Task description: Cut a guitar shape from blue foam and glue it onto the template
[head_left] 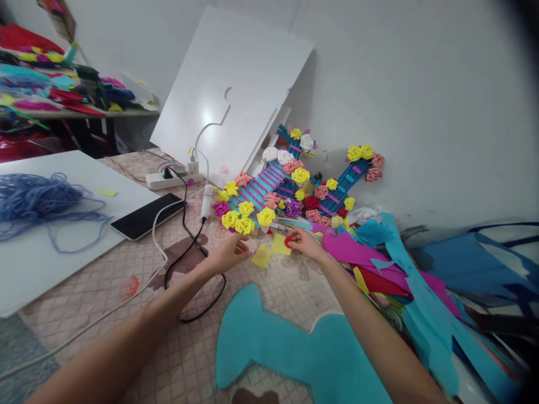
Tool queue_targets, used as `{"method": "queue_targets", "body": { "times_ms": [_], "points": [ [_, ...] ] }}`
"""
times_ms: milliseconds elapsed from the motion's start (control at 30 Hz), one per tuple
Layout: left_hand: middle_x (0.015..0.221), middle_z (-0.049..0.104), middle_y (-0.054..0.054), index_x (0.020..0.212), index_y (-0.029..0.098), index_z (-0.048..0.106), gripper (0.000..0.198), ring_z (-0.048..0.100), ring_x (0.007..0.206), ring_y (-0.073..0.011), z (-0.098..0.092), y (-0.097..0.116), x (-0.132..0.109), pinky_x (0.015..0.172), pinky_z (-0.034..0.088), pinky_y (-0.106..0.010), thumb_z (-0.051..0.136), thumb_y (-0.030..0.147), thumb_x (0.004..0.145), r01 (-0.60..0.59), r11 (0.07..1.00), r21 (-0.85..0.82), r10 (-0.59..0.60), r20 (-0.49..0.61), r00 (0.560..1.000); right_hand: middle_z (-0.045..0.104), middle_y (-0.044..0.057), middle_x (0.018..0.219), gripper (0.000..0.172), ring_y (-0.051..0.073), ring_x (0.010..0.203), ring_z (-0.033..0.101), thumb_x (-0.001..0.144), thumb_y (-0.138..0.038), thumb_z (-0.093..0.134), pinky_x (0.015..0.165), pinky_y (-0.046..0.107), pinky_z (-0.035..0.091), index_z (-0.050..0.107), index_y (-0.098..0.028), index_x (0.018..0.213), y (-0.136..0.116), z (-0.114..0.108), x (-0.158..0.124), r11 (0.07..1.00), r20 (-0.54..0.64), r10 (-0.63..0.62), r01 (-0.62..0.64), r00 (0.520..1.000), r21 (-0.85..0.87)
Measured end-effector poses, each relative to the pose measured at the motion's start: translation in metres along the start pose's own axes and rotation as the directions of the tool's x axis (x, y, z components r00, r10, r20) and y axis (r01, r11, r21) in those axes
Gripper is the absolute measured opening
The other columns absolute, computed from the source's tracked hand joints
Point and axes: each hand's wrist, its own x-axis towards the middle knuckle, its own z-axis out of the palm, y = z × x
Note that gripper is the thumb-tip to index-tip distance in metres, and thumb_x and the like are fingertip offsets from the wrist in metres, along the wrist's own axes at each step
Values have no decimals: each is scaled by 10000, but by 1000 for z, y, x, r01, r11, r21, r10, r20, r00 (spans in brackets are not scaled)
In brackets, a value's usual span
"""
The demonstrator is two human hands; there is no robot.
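My right hand (306, 244) is closed in a pinch on a small red loop-shaped piece (288, 242); its exact kind is too small to tell. Just beside it lies a yellow paper square (279, 244) on the patterned tablecloth. A second yellow square (261, 256) lies to the left, close to my left hand (229, 255). That hand hovers low over the cloth, thumb and fingers apart, with nothing visible between them. Nearer me, beneath my forearms, a large turquoise cut-out shape (286, 342) lies flat, partly covered by my right forearm.
Paper-flower decorations (261, 188) lean by the wall. A white glue gun (207, 202), power strip (166, 179), cables and a dark phone (147, 216) lie left. Blue yarn (37, 199) rests on a white board (84, 241). Coloured paper scraps (362, 249) pile up right.
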Motion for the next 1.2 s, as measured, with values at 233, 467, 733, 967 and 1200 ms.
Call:
{"method": "queue_targets", "body": {
  "times_ms": [233,467,733,967,1200],
  "points": [
    [785,685,-61,971,139,589,254,651,712,-182,1,2,-1,655,498,-296,580,260,748,-45,991,122,49,-32,998,627,60,1061,131,210,996,591,854,-217,640,868,409,483,629,-143,962,-4,-1,26,943,-112,-118,76,987,-323],
    [737,669,-47,918,136,615,202,626,678,-169,0,3,-2,638,480,-279,561,262,769,-64,974,217,77,-52,996,605,81,1184,297,216,1006,618,922,-323,584,844,417,530,582,-170,1177,-21,57,48,923,-86,-36,0,996,-386],
    [762,683,-60,910,140,645,200,630,691,-173,0,8,-3,635,476,-272,557,257,774,-61,956,287,76,-42,996,641,62,1069,253,182,894,640,919,-303,590,769,369,547,597,-142,1114,-23,39,32,962,-9,-28,25,1000,-271],
    [790,701,-70,909,145,659,204,643,701,-192,2,10,-3,646,470,-291,560,252,766,-57,939,340,68,-20,997,590,-45,668,208,115,624,558,733,-207,726,559,221,427,618,-163,906,-24,64,-10,975,77,-108,121,991,-186],
    [786,697,-67,915,135,646,209,642,700,-184,1,9,-4,641,474,-280,545,260,780,-80,933,352,88,-8,996,624,6,844,169,133,730,596,876,-305,638,666,295,506,617,-137,885,-17,62,-3,962,77,-139,153,987,-226]
  ]
}}
